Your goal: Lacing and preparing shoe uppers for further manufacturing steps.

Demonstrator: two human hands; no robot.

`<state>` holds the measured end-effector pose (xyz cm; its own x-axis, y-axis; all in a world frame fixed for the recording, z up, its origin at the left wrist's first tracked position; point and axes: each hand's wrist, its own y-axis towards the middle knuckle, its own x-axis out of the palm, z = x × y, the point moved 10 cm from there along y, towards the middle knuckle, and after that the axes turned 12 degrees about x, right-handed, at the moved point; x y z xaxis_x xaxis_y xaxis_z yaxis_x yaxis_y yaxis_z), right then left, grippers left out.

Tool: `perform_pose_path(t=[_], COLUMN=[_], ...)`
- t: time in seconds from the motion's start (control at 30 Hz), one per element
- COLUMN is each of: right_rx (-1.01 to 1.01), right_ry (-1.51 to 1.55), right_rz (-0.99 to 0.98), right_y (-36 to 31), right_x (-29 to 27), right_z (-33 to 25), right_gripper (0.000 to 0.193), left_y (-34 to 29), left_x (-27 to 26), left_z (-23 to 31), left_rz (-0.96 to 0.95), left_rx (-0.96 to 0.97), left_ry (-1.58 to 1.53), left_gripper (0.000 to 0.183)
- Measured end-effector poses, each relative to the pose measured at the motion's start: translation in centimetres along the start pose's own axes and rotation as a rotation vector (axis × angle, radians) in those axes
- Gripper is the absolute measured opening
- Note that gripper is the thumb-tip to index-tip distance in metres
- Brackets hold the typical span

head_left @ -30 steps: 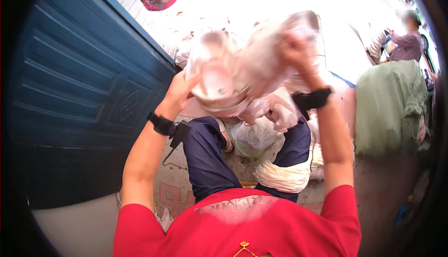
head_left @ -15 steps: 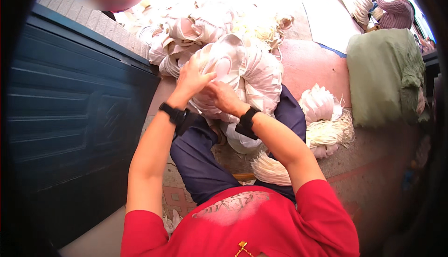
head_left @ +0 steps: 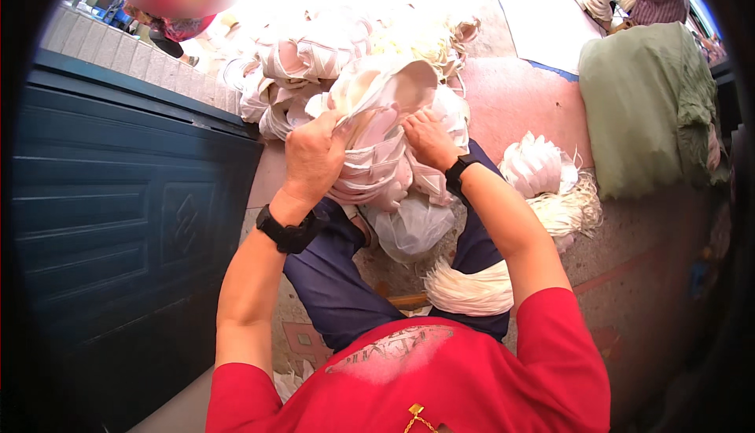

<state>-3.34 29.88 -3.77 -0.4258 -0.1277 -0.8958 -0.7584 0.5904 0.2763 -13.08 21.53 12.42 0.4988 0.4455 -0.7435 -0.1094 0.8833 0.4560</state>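
A bundle of nested cream curved pieces [head_left: 370, 169], soft and strap-like, stands between my knees. My left hand [head_left: 314, 154] is closed on the left edge of a wide cream curved piece [head_left: 366, 87] at the top, which is tilted up with its hollow showing. My right hand [head_left: 431, 140] has its fingers curled against the right side of the same piece, by the hollow; the fingertips are partly hidden. Below the bundle is a translucent plastic bag [head_left: 413, 228]. Both wrists wear black bands.
More cream bundles [head_left: 314, 51] are heaped just beyond. Pale stringy hanks [head_left: 468, 287] and a white bundle [head_left: 535, 165] lie to the right. A green cloth-covered bale [head_left: 645, 114] stands farther right, a dark blue panelled door [head_left: 134, 213] at left. Two people are at the far corners.
My hands, close together before, have moved apart, the right one to the right. The top piece now tilts up with its hollow showing, and more of the plastic bag is visible.
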Motion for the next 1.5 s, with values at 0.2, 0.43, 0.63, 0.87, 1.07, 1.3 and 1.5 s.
perform_pose_path(t=[0.2, 0.43, 0.63, 0.87, 1.07, 1.3, 1.5], right_rx=[-0.137, -0.395, -0.433, -0.176, -0.157, -0.203, -0.059], right_ry=[-0.156, -0.126, -0.364, -0.185, -0.091, -0.159, -0.061], right_rz=[-0.224, 0.14, 0.282, 0.054, 0.077, 0.123, -0.183], right_y=[0.2, -2.1, -8.4, -14.4, -10.8, -16.9, -14.9], right_x=[-5.2, -23.8, -26.1, -11.1, -13.0, -14.1, -12.1], right_z=[-1.1, -10.3, -15.1, -10.8, -11.6, -13.1, -12.4], right_gripper=[0.007, 0.014, 0.009, 0.009, 0.014, 0.005, 0.008], left_y=[2.2, -0.1, -7.1, -26.5, -23.8, -29.0, -20.3], left_x=[-9.3, -23.7, -25.9, -10.6, -14.8, -11.4, -14.5], left_z=[9.6, 16.9, 13.7, -4.8, -3.1, -4.3, 7.2], left_rz=[0.127, 0.355, 0.487, 0.591, 0.6, 0.486, 0.378], left_rx=[0.096, 0.098, -0.014, -0.591, -0.569, -0.783, -0.193], left_ry=[-0.015, -0.051, -0.194, -0.122, -0.245, -0.387, 0.598], left_gripper=[0.009, 0.019, 0.015, 0.015, 0.015, 0.02, 0.034])
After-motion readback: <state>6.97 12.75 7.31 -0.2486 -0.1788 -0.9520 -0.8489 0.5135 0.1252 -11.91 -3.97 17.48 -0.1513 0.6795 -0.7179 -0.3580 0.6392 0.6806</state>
